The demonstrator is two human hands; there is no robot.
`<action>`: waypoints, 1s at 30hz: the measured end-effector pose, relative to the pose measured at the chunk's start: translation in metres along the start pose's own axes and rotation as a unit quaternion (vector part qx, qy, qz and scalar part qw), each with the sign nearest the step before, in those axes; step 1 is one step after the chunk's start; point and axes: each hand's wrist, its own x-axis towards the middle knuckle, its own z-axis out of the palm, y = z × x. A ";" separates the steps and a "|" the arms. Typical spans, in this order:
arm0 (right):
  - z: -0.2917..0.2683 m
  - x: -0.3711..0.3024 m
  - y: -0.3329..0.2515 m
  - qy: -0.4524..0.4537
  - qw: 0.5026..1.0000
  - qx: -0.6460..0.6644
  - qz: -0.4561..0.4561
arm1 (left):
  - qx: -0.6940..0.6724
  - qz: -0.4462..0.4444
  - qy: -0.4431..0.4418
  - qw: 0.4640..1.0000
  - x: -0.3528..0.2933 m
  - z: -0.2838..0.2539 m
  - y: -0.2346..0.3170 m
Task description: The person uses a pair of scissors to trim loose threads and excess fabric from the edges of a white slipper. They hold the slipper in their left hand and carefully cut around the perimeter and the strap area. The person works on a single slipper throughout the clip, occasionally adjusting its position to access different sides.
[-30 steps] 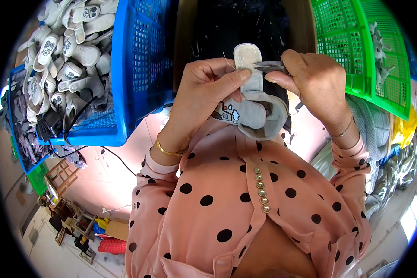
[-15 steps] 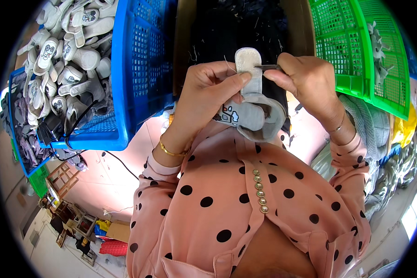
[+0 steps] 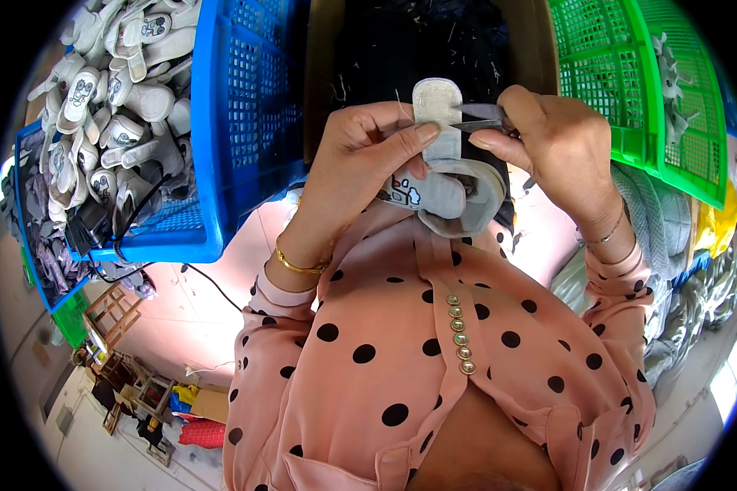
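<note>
My left hand point(image 3: 373, 155) pinches a pale grey shoe upper point(image 3: 440, 146) by its strap, thumb on top. The strap's rounded, off-white end points away from me. Below the strap, the upper curves round into a hollow, and a cartoon print shows on its left part. A loose thread sticks up beside my left fingers. In my right hand point(image 3: 561, 147) is a pair of thread snips point(image 3: 487, 117), held between thumb and curled fingers. Its dark blades are apart, their tips at the right edge of the strap.
On the left, a blue plastic crate point(image 3: 209, 164) holds several similar shoe uppers point(image 3: 151, 102); a black cable and adapter point(image 3: 94, 229) hang at its near side. A green crate point(image 3: 647, 98) stands at right. Ahead, a cardboard box point(image 3: 326, 49) contains dark material with thread scraps.
The snips' blades have parted and now show more plainly. My right hand has shifted slightly right. The shoe upper and my left hand have moved a little farther from me.
</note>
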 end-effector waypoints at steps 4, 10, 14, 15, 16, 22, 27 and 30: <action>0.001 0.003 0.000 0.011 1.000 -0.004 -0.024 | 0.017 -0.007 0.005 1.000 0.000 0.002 0.004; -0.001 0.002 0.000 -0.027 0.999 0.024 -0.013 | 0.006 -0.014 -0.007 1.000 -0.001 0.003 0.004; 0.002 0.000 0.000 -0.035 0.999 0.038 -0.010 | -0.030 -0.023 -0.008 0.999 -0.001 0.005 0.001; 0.003 0.000 -0.001 -0.033 0.999 0.039 -0.012 | -0.039 -0.026 -0.008 0.999 -0.002 0.005 0.000; 0.004 -0.001 0.000 -0.035 0.998 0.054 -0.010 | -0.032 -0.027 -0.011 0.999 -0.002 0.004 -0.002; 0.015 -0.009 0.004 -0.066 0.955 0.262 0.122 | 0.008 -0.022 -0.018 1.000 -0.003 0.004 -0.004; 0.005 -0.003 -0.005 -0.019 0.985 0.156 0.069 | 0.025 0.001 -0.025 0.999 -0.002 0.001 -0.006; 0.001 -0.002 -0.005 -0.023 0.998 0.055 0.024 | 0.039 0.002 -0.016 0.999 -0.003 0.004 -0.002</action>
